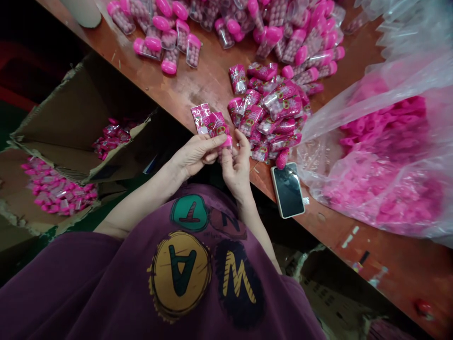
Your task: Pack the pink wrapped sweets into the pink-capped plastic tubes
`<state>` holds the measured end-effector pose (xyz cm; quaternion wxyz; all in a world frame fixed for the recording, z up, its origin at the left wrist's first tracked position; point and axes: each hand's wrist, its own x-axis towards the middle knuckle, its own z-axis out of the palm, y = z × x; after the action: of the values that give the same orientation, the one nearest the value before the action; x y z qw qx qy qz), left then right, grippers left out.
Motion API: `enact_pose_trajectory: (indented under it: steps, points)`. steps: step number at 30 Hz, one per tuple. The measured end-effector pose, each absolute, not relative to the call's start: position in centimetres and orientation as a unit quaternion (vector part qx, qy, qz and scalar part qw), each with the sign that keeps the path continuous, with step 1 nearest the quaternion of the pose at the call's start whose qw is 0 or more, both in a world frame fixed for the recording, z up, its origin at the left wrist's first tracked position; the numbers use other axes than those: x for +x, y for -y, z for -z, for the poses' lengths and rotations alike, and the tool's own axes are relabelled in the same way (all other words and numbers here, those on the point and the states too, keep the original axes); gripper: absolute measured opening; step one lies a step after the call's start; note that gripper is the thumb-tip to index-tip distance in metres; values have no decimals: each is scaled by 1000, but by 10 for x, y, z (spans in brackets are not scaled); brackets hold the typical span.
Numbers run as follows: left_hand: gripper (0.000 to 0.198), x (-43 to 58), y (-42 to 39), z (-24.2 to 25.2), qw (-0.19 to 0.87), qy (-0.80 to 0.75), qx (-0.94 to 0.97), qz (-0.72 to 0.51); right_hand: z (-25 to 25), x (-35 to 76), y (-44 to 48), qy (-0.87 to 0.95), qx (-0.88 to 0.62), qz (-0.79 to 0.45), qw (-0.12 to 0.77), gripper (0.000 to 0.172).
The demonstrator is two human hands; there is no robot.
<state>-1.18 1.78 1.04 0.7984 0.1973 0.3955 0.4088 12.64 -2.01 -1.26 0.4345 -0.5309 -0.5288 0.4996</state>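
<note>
At the table's front edge, my right hand (238, 166) is closed round a small clear candy bottle with a pink cap (227, 141). The thumb of my left hand (198, 152) presses against that cap, its other fingers curled beneath. Two pink printed packets, a flat one (200, 116) and a fuller one (217, 124), stick out just beyond my left fingers; whether that hand grips them is hard to see. My fingers hide most of the bottle's body. Right beside my right hand lies a heap of filled pink packets (283, 101).
Many pink-capped bottles of candy balls (293, 45) cover the back of the table (208, 80). A phone (288, 190) lies near the front edge. Rightward is a plastic bag of pink caps (385, 189). Cardboard boxes (67, 108) with filled packets (60, 189) stand lower left.
</note>
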Motion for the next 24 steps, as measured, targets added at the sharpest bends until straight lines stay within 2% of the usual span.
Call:
enact_pose_trajectory:
  steps: [4,10,17,24]
  points:
    - [38,-15,-17,-9,807,-393,224,-379,14,124,19,446,-481,-605,451,61]
    - [37,-13,-14,-9,800,-403,250,-367,16,123,20,444,-481,-583,481,55]
    - [41,-13,-12,-8,785,-425,236,-384,14,132,21,455,-459,-625,439,52]
    - [41,-13,-4,-1,793,-424,250,-359,17,138,14,411,-424,-687,423,68]
